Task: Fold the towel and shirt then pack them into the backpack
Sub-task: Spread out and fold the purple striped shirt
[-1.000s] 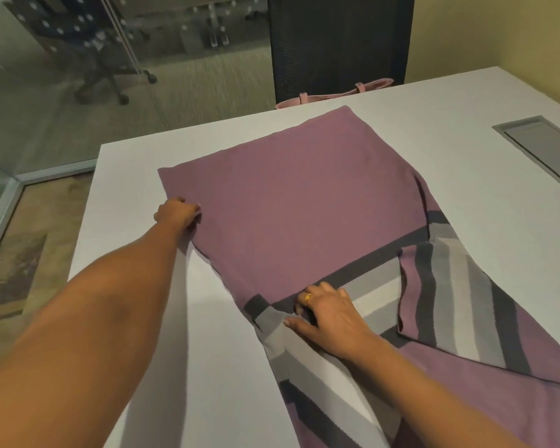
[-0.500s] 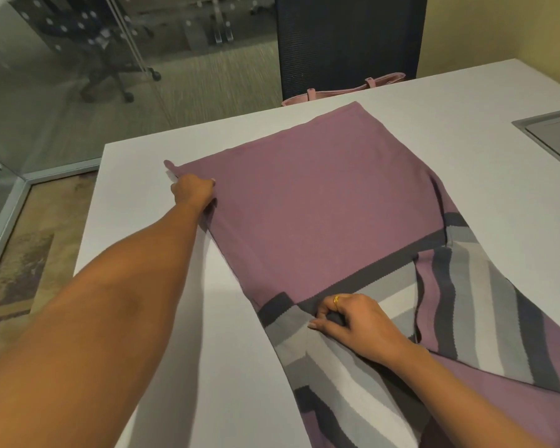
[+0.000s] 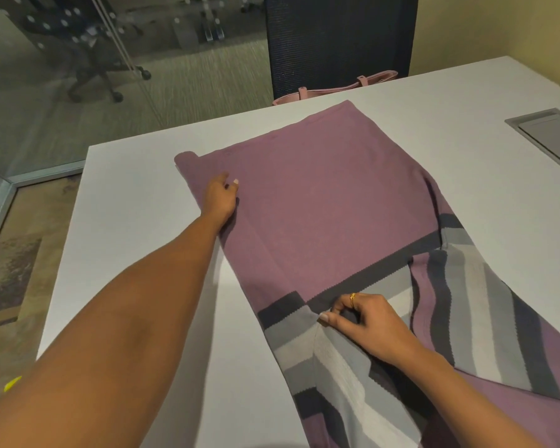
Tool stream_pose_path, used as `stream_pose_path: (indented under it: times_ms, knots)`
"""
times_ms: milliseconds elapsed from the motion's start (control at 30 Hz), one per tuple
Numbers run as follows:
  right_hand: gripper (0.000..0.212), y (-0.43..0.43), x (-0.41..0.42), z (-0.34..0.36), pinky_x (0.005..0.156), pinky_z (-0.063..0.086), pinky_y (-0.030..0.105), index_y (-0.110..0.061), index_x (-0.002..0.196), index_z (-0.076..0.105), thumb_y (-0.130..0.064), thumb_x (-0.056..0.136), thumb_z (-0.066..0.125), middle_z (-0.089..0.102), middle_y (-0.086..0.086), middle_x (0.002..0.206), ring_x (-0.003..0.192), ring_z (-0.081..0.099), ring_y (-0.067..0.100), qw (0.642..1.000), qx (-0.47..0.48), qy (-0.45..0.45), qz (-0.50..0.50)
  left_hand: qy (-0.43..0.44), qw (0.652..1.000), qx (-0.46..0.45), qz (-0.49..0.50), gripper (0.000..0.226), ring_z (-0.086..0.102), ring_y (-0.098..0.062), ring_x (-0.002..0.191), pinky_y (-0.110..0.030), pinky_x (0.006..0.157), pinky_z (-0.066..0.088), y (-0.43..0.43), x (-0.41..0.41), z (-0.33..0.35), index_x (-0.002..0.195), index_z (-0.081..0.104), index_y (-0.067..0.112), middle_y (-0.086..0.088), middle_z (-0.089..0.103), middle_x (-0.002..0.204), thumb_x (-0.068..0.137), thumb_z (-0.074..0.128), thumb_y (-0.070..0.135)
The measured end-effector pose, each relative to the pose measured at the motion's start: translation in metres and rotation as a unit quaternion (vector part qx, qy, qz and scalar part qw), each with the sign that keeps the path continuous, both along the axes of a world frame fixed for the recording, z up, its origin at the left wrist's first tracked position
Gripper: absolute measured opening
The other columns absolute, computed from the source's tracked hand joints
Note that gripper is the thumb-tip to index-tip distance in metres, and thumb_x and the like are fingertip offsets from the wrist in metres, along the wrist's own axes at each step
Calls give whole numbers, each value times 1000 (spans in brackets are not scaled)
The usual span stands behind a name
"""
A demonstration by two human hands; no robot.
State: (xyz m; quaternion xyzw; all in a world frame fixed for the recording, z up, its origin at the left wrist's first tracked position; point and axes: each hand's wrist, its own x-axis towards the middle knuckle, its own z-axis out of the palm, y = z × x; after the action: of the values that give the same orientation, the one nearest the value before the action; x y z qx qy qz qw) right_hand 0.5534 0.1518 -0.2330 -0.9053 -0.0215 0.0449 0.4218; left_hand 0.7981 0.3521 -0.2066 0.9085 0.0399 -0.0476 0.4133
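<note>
A person's left hand point(image 3: 220, 198) grips the far left edge of a purple towel point(image 3: 320, 205) on a white table point(image 3: 136, 253); the right hand point(image 3: 362, 321) pinches its grey-striped band.

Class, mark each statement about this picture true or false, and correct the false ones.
1. The towel lies on a white table. True.
2. The right hand pinches the towel at its grey stripes. True.
3. The left hand rests on the bare table, away from the towel. False: it holds the towel's left edge.
4. The towel is packed in a backpack. False: it lies spread on the table.
5. A dark chair stands behind the table. True.
</note>
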Motion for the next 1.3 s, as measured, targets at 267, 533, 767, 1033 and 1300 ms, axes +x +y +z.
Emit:
stream_pose_path:
  times_ms: [267, 533, 767, 1033, 1300]
  knots:
    - [35, -9, -6, 23, 51, 34, 14, -19, 56, 54, -46, 73, 69, 47, -15, 49, 48, 44, 2, 987, 93, 118, 48, -62, 987, 115, -90, 49, 9, -25, 145, -40, 118, 9, 0, -78, -32, 144, 32, 10, -10, 16, 156, 100, 36, 32]
    - [40, -28, -24, 34, 73, 45, 19, -34, 89, 48, -37, 67, 81, 55, -14, 87, 80, 54, 5, 980, 33, 178, 84, -91, 946, 137, -279, 47, 18, -16, 143, -40, 116, -9, -16, -177, -27, 123, 59, 21, 1, 38, 147, 92, 41, 51]
    - [37, -24, -48, 46, 51, 30, 19, -18, 67, 42, -36, 77, 73, 43, -4, 67, 59, 39, 10, 975, -132, 165, 66, -67, 937, 106, -325, 57, 28, -10, 138, -34, 114, -9, -17, -231, -16, 124, 57, 24, 5, 48, 138, 85, 29, 56]
    - [35, -27, -77, 49, 63, 39, 29, -8, 91, 55, -43, 88, 56, 58, 9, 81, 73, 53, 23, 991, -67, 118, -13, -31, 935, 118, -332, 65, 16, -16, 144, -43, 116, -2, -23, -250, -10, 140, 36, 28, 5, 33, 149, 84, 31, 61]
    - [32, -45, -78, 50, 62, 40, 27, -18, 76, 50, -47, 85, 59, 55, -2, 74, 75, 54, 19, 970, -144, 189, -56, -15, 899, 218, -378, 61, -10, -17, 146, -44, 115, -11, -40, -259, -22, 149, 6, 31, 3, -3, 158, 95, 28, 51]
